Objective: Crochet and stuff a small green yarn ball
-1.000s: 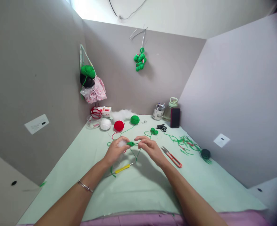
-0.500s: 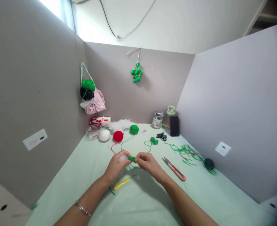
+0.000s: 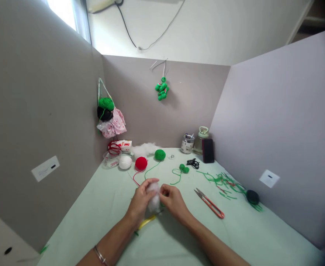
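Observation:
A tuft of white stuffing is gripped between the thumb and fingers of my left hand. My right hand is closed in a pinch at the tuft's right edge. A bit of green yarn shows under the right fingers; the green crochet piece is mostly hidden. Below the hands lies a yellow-handled crochet hook, partly covered by the left hand. To the right, orange-handled thread snips lie on the table.
Behind the hands are a red yarn ball, a white ball, a green ball and more stuffing. Small green balls and green yarn scraps lie to the right. Grey panels enclose the table.
The left hand has turned, and the white stuffing now shows large between the hands. The green crochet piece, visible before, is now mostly hidden. The view has shifted slightly.

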Demonstrator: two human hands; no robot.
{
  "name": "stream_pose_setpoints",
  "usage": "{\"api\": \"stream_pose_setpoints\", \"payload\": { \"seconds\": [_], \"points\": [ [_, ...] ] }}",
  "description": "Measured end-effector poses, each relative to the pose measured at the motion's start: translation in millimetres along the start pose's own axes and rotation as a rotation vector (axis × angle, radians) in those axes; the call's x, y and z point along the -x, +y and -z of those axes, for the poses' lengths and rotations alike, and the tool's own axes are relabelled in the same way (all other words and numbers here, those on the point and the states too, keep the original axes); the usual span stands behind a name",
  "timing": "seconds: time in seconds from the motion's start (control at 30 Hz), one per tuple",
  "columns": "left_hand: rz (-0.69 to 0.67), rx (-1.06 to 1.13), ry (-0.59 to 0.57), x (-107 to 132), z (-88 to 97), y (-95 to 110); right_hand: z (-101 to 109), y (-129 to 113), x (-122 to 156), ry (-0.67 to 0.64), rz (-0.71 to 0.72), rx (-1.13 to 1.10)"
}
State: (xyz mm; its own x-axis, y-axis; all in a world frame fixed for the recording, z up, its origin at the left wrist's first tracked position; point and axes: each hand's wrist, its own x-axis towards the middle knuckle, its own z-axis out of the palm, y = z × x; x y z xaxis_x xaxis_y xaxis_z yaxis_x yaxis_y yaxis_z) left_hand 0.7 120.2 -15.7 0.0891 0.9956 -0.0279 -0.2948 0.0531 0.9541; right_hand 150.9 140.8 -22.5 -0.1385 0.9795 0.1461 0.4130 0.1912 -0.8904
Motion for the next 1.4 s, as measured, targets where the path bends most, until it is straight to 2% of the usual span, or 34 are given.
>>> {"api": "stream_pose_setpoints", "payload": {
  "seconds": [0.17,0.5,0.8,1.0,1.17,1.4],
  "points": [
    [-0.058,-0.084,0.06,-7,4.6,-12,3,2,-3,0.04,0.008,-0.051],
    [-0.085,-0.119,-0.025,-9,3.1,-9,7,10,-4,0.09,0.013,-0.045],
    [-0.117,-0.196,0.029,-13,9.2,-12,7,10,-2,0.05,0.08,0.007],
    [-0.069,-0.218,-0.031,-14,12.0,-14,12,10,3,-0.005,0.178,0.12],
    [-0.091,-0.283,-0.048,-14,16.9,-14,16,5,4,-0.038,0.253,0.177],
    [-0.148,-0.449,-0.018,-16,20.6,-20,16,-1,6,-0.101,0.258,0.171]
  ]
}}
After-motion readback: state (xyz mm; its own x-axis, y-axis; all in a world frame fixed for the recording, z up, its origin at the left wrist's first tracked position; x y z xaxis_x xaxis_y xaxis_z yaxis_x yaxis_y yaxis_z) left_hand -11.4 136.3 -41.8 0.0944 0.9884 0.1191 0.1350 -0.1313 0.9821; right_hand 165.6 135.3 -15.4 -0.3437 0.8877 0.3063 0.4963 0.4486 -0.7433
